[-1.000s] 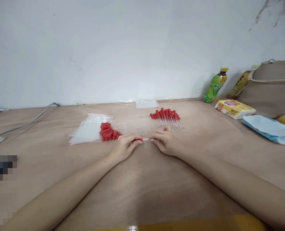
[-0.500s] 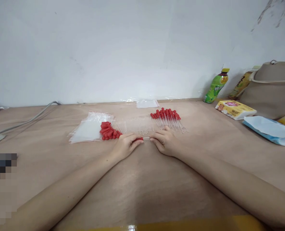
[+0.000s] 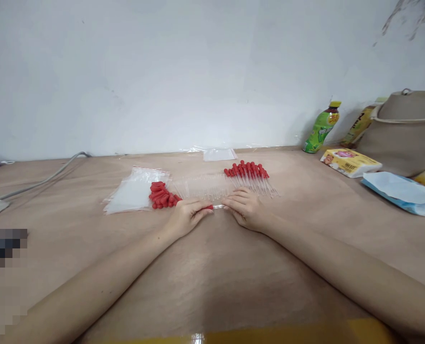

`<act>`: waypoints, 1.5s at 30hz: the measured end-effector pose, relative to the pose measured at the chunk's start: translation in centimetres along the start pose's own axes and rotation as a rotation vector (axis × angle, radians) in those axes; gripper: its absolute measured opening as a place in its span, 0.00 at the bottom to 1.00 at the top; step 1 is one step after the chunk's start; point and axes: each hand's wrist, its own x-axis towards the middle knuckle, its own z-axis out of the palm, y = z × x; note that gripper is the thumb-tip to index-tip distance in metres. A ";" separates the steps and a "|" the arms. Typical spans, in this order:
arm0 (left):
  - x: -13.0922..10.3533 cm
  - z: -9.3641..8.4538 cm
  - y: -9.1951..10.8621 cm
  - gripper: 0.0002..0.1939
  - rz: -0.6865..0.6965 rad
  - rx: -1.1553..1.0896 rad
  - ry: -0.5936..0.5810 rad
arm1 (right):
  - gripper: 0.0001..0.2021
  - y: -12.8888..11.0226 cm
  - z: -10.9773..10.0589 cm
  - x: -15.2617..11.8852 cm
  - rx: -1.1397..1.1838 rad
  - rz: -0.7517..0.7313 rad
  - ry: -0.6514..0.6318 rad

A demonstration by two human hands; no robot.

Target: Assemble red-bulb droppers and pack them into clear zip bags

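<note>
Since the frame half a second ago, the right hand [image 3: 246, 210] is shifting its fingers, laying them flatter by the clear tube [image 3: 218, 206], while the left hand [image 3: 190, 217] is keeping its place. Taking the hands as the clock's centre and the wall [image 3: 162, 81] as twelve, the left is pinching a red bulb [image 3: 210, 207] closed between thumb and fingers, and the right is gripping the tube, which is lying between them, its bulb end towards nine.

For good handling, holding bulb and tube in one straight line is probably mattering most; pushing gently with a small twist, gripping close to the joint, is likely sparing the thin tube from bending or snapping. Squeezing the bulb too hard is risking a narrowed mouth.

The brown desk [image 3: 198, 267] is giving the wrists support and is reflecting light at six. Loose clear tubes [image 3: 212, 188] are lying near twelve, bulb-topped tubes [image 3: 250, 177] are fanning out at one, and loose red bulbs [image 3: 165, 197] are heaping near ten, against the clear bags [image 3: 133, 193]. A green bottle [image 3: 322, 129] is leaning near two by the wall, with a yellow pack [image 3: 350, 162] and a beige bag [image 3: 406, 136] sitting beyond. A grey cable [image 3: 43, 182] is curving near ten.
</note>
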 end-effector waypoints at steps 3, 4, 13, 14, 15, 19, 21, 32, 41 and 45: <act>0.0 0.1 0.0 0.07 0.027 0.004 -0.012 | 0.09 -0.1 0.1 0.0 0.036 -0.008 -0.004; 0.0 0.1 0.1 0.07 0.032 0.003 -0.021 | 0.09 -0.1 0.1 0.0 0.047 -0.011 -0.005; 0.2 -0.2 0.7 0.08 0.007 0.032 -0.103 | 0.10 -0.7 0.2 0.1 0.083 0.031 -0.067; 0.2 -0.2 0.7 0.08 0.006 0.039 -0.105 | 0.10 -0.8 0.3 0.2 0.088 0.037 -0.078; 0.2 -0.2 0.7 0.08 0.006 0.046 -0.102 | 0.10 -0.8 0.3 0.2 0.094 0.045 -0.087; 0.2 -0.2 0.6 0.09 0.015 0.056 -0.097 | 0.11 -1.0 0.6 0.2 0.115 0.071 -0.100; 0.2 -0.1 0.5 0.09 0.024 0.056 -0.096 | 0.11 -0.9 0.7 0.2 0.121 0.083 -0.107; 0.0 0.1 0.1 0.10 -0.025 0.108 -0.024 | 0.13 -2.1 -1.2 1.2 -0.308 0.090 -0.292; -0.3 -0.4 0.0 0.09 -0.085 0.161 -0.089 | 0.19 3.9 -3.6 3.4 -0.359 1.014 -0.307; -0.4 -0.6 0.0 0.09 -0.033 0.083 -0.183 | 0.19 6.5 -2.2 4.4 -0.404 1.108 -0.306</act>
